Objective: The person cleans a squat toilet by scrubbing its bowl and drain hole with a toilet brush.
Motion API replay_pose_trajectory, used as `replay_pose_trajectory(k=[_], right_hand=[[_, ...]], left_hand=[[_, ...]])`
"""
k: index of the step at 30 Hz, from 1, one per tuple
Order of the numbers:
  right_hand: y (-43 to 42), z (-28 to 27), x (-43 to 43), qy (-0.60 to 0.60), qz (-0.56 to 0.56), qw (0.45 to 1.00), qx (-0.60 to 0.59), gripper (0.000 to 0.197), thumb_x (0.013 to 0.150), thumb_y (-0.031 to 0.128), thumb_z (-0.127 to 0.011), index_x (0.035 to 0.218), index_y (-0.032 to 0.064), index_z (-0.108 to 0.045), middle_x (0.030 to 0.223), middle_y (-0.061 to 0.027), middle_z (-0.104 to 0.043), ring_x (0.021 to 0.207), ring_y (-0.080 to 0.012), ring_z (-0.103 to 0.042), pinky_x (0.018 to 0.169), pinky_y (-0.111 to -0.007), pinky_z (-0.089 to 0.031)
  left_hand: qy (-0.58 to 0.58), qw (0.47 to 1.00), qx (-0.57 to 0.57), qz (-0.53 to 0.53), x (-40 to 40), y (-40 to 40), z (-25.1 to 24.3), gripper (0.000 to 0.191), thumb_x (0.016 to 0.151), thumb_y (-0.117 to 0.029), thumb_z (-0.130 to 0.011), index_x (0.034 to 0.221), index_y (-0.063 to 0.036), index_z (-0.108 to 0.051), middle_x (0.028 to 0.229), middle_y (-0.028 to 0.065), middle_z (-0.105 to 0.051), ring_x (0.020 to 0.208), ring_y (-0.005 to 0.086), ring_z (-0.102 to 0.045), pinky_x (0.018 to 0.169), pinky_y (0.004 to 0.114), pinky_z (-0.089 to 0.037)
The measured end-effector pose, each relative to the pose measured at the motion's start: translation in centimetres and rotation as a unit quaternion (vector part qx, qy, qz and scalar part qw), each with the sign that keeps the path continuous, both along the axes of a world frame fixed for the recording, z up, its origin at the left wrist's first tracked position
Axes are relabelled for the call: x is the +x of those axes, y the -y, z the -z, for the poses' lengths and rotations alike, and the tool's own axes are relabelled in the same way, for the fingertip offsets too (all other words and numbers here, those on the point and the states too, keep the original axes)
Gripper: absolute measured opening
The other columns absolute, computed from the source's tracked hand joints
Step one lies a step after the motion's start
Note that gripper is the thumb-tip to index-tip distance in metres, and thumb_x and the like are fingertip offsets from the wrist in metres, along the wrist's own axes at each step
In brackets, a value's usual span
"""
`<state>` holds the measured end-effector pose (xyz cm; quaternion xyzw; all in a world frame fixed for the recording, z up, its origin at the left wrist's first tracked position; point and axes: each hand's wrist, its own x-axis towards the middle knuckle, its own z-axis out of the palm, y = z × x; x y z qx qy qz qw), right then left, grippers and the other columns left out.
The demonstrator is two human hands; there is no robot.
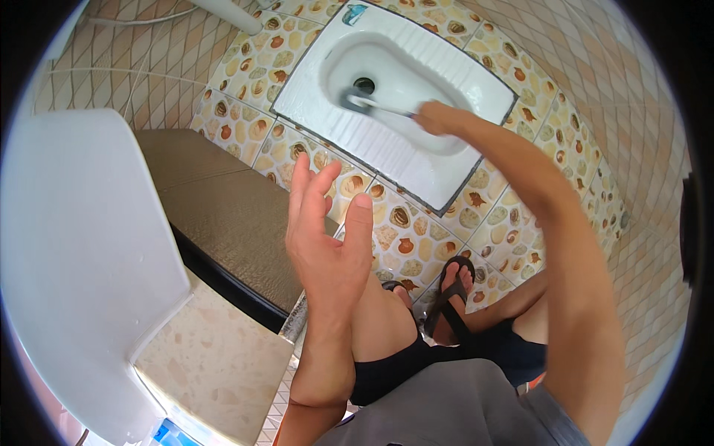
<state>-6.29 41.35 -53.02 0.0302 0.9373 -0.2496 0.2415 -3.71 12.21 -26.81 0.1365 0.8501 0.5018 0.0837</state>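
My right hand grips the handle of a toilet brush. The brush's dark head is blurred and lies inside the basin, just below the black drain hole. Around it is a white ceramic squat toilet with ribbed foot rests on both sides, set into the floor. My left hand is raised in the air over the floor beside the toilet. Its fingers are apart and nothing is in it.
Shell-patterned floor tiles surround the toilet. On the left stand a brown textured panel, a stone-like ledge and a white board. A white pipe comes down at the upper left. My feet wear dark flip-flops.
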Motion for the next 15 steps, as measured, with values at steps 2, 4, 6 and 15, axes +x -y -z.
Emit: replay_pose_trajectory(k=[2,4,6,15], right_hand=[[3.6,1.1,-3.6,-0.007,0.082,0.997,-0.013,0.041,0.094,0.027,-0.045,0.083,-0.0067,-0.066,0.088,-0.0303,-0.064,0.083,-0.0445,-0.062,0.076,-0.050,-0.048],[-0.9,2.9,-2.1,-0.081,-0.074,0.993,0.039,0.039,0.093,0.026,-0.046,0.085,-0.0063,-0.066,0.091,-0.0292,-0.064,0.084,-0.0423,-0.064,0.074,-0.049,-0.049],[-1.0,0.0,-0.8,0.021,-0.083,0.994,0.063,0.028,0.089,0.017,-0.049,0.082,-0.0019,-0.069,0.084,-0.0238,-0.067,0.081,-0.0399,-0.066,0.075,-0.046,-0.051],[0.1,-3.9,-0.8,-0.006,-0.087,0.995,0.051,0.030,0.092,0.021,-0.046,0.084,-0.0020,-0.065,0.082,-0.0246,-0.065,0.079,-0.0403,-0.064,0.072,-0.050,-0.050]], left_hand=[[0.000,1.000,-0.010,0.013,0.2,-0.7,0.3,0.038,0.084,-0.013,-0.067,0.119,-0.0003,-0.060,0.140,0.0301,-0.042,0.122,0.0331,-0.052,0.090,0.039,-0.047],[0.013,0.999,0.009,0.031,0.8,-1.8,-0.2,0.037,0.084,-0.013,-0.067,0.118,-0.0002,-0.060,0.141,0.0291,-0.042,0.122,0.0328,-0.052,0.091,0.038,-0.046],[0.006,1.000,-0.019,-0.001,0.7,1.0,-1.0,0.037,0.084,-0.012,-0.067,0.118,-0.0003,-0.060,0.141,0.0285,-0.043,0.121,0.0321,-0.053,0.090,0.038,-0.046],[-0.001,1.000,-0.007,0.007,0.8,1.4,-0.9,0.037,0.084,-0.011,-0.068,0.119,-0.0010,-0.061,0.141,0.0278,-0.044,0.117,0.0309,-0.055,0.089,0.036,-0.047]])
